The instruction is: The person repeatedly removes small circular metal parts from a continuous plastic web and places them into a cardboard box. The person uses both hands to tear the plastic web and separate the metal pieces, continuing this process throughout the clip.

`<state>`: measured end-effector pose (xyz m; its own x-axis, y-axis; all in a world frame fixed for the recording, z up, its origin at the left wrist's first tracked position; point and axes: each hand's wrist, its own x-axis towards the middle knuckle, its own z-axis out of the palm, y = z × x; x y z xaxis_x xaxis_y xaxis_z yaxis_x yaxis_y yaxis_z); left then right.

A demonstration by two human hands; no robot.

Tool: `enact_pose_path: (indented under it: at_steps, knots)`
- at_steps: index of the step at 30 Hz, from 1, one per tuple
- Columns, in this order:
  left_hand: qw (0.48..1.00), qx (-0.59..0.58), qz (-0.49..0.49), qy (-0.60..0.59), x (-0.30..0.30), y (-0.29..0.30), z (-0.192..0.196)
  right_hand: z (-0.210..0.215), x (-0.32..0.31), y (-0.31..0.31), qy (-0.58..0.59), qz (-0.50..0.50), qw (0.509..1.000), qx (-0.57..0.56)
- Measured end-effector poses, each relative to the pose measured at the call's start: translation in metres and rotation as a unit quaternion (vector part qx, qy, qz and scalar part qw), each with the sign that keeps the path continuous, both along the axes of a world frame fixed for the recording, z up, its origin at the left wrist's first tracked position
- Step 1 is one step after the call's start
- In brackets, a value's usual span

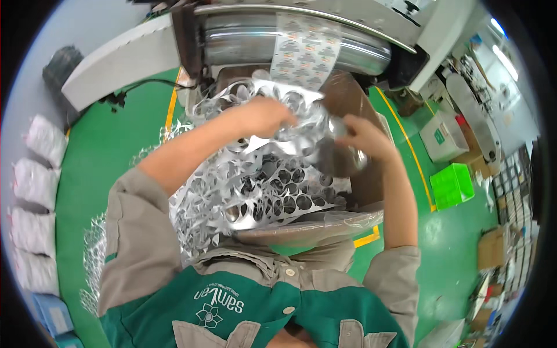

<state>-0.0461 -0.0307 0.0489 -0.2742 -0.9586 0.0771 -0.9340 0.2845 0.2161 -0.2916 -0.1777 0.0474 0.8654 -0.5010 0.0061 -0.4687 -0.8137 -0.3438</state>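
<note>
A tangled web of silver foil scrap (197, 191), full of round punched holes, spills over the left side of a large box lined with clear plastic (360, 180). My left hand (267, 117) is closed on the upper part of a punched foil sheet (278, 90) above the box. Close by on the right, my right hand (366, 138) has its fingers bent around a blurred, rounded silvery-grey piece (336, 156); motion smears its exact kind. More punched foil strips (296, 202) lie inside the box beneath both hands.
A machine with a shiny metal roller (241, 43) stands ahead, a printed foil strip (304, 49) hanging from it. White sacks (36, 185) line the left wall. To the right are a bright green crate (451, 187) and a white bin (442, 138) on the green floor.
</note>
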Motion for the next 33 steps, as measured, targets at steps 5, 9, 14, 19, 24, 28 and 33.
enact_pose_path:
  at_steps: [5,9,14,19,24,28,33]
  knots:
    - [0.990,-0.072,-0.007,-0.119,0.028,0.058,-0.043,-0.037,-0.014,0.000,0.141,-0.075,0.985,-0.069]
    - [0.987,-0.156,-0.005,-0.035,0.043,0.112,-0.041,0.008,0.003,-0.031,-0.297,0.043,0.859,0.416]
    - [0.986,-0.145,0.019,0.084,0.020,0.149,-0.024,-0.084,0.061,-0.055,-0.370,0.090,0.590,0.712]
    - [0.965,0.018,0.144,0.220,0.039,0.189,-0.040,-0.251,0.100,-0.090,0.072,-0.092,0.856,0.504]
    - [0.876,0.052,0.310,0.366,0.055,0.187,-0.087,-0.221,0.106,-0.070,0.095,0.080,0.938,0.322]
    - [0.834,-0.042,0.356,0.420,0.059,0.185,-0.138,-0.095,0.108,-0.066,0.042,0.185,0.886,0.423]
    - [0.772,-0.095,0.421,0.467,0.073,0.195,-0.163,-0.190,0.073,-0.119,-0.435,0.000,0.654,0.618]
